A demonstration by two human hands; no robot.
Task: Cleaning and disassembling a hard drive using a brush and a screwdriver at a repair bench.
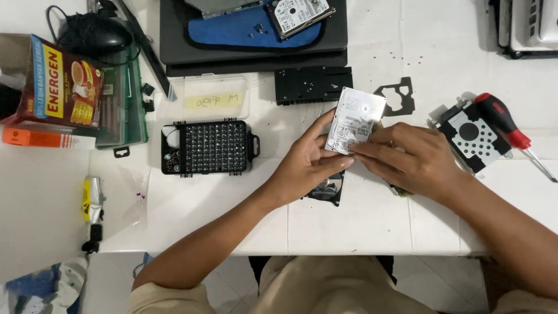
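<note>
Both forearms reach up from the person's lap over the near edge of the white desk [360, 227], and the two hands meet at its middle. One small silver hard drive [355, 120] is pinched between them, tilted up on its lower edge, label side to the camera. On the left hand [305, 166] the grip is closed on the drive's lower left edge, index finger stretched up along its side. On the right hand [407, 160] the grip is closed too, fingertips pressed flat on the drive's lower right corner, wrist bent inward.

Under the hands lies one dark shiny piece [326, 191], partly hidden. Just right sits one metal drive bracket [474, 136] with one red-handled screwdriver [504, 121] resting across it. Left of the hands stands one open black case of screwdriver bits [209, 147], and behind it one clear plastic box [210, 97]. A second hard drive [299, 14] rests on a blue cloth [244, 29] on top of one dark laptop [253, 49] at the far edge.
</note>
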